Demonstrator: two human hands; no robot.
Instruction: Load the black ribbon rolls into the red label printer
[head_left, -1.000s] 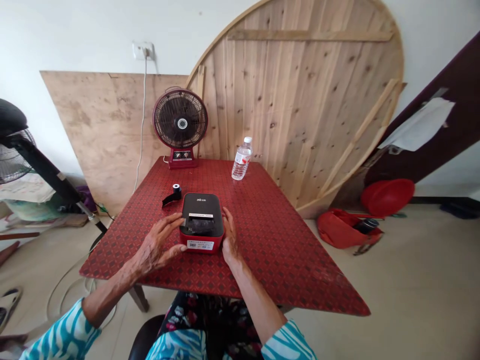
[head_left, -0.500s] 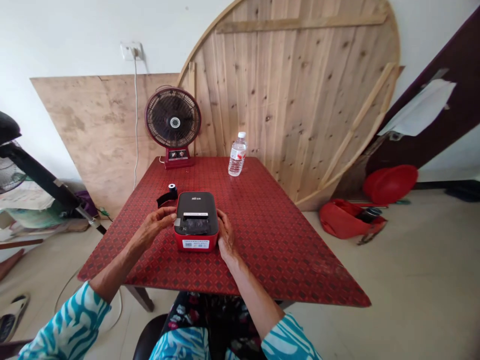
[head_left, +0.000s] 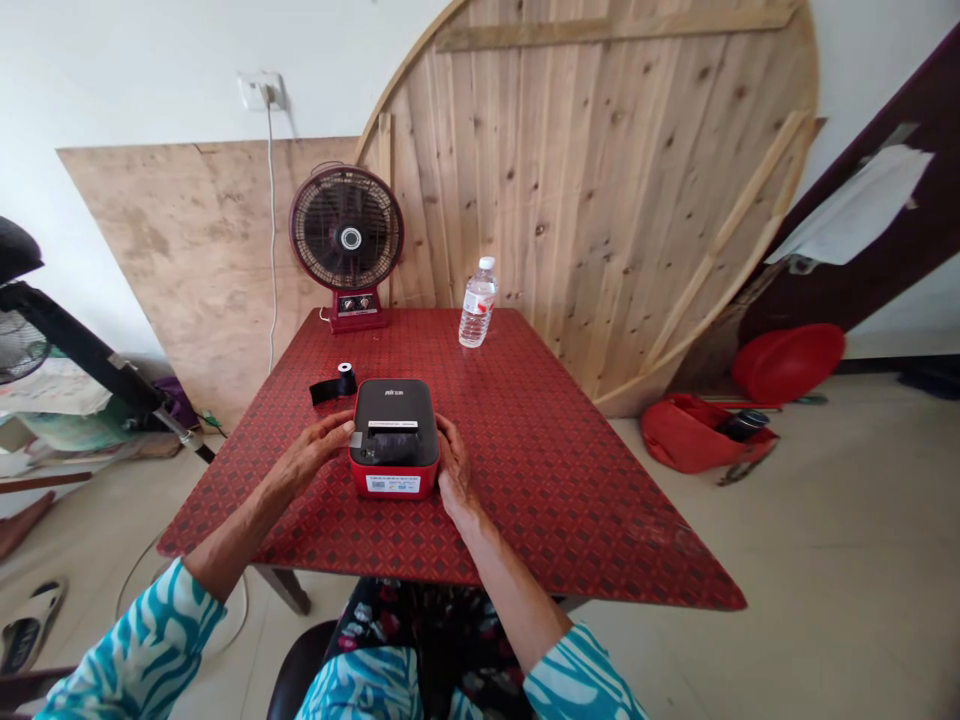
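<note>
A small black and red label printer [head_left: 394,436] stands near the front of the red patterned table [head_left: 525,470]. My left hand [head_left: 309,452] is curled against the printer's left side, fingers closed on its top left corner. Flat against the right side rests my right hand [head_left: 452,470], fingers together. Both hands grip the printer between them. A black ribbon roll [head_left: 335,384] with a loose tail lies just behind the printer to the left.
A red desk fan [head_left: 347,245] and a clear water bottle [head_left: 478,303] stand at the table's far edge. Wooden boards lean on the wall behind. A red bag [head_left: 694,435] and red basin [head_left: 787,362] lie on the floor right; a fan stand [head_left: 82,345] is left.
My left hand has moved from open beside the printer's front corner to curled on its upper left side. The right hand stays on the right side. The view shifted slightly.
</note>
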